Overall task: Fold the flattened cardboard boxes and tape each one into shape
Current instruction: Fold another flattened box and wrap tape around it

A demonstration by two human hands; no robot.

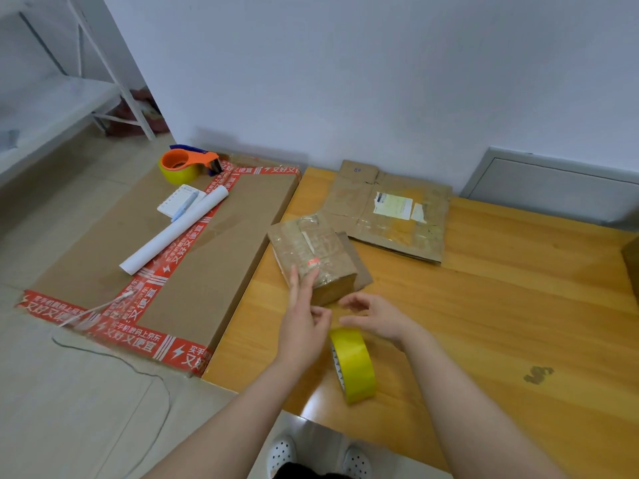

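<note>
Standing on edge at 6 o'clock from the right hand [375,316], whose loosely curled, parted fingers show nothing held, the yellow tape roll [352,366] could roll toward the near table [518,305] edge if knocked. Small folded box [313,259]: at 12 o'clock from the left hand [304,326], two straight fingers resting on its top; brown, creased, glossy with old tape, a flap protruding at 3 o'clock, so fresh tape may bond poorly.

I see a small taped box [313,261] standing folded, flattened cardboard [390,209] lying flat just behind it, and a yellow tape roll [354,366] on edge nearer me.
</note>
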